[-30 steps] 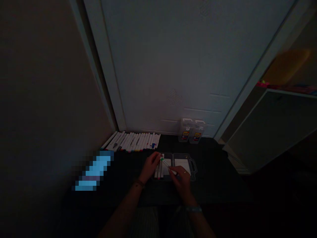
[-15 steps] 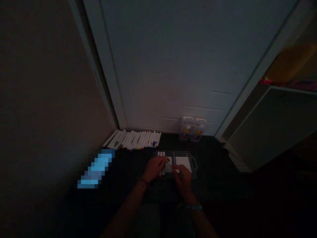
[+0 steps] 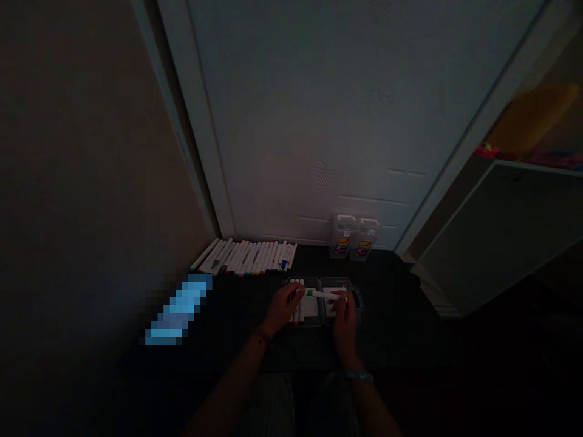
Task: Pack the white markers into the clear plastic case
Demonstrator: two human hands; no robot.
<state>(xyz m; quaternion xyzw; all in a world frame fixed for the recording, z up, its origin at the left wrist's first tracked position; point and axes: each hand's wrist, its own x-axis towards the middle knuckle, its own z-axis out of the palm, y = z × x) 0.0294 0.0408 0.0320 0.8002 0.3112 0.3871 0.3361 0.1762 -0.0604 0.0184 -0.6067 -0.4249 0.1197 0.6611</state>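
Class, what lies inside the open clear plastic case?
White markers at left and flat white sheets in both halves. The left hand hides part of the markers, the right hand part of one sheet.

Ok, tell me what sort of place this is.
Probably a dim corner of a home: a dark table before a pale panel with a heart pattern, and a row of markers.

Dim light left the whole scene murky. The pale door (image 3: pixel 291 121) showed a faint grey; the worktop (image 3: pixel 396 321) sank nearly to black, as did the lower right corner. The white marker (image 3: pixel 324 295) stood out softly, and coarse pixels masked a bright blue patch (image 3: pixel 180 309) at left.
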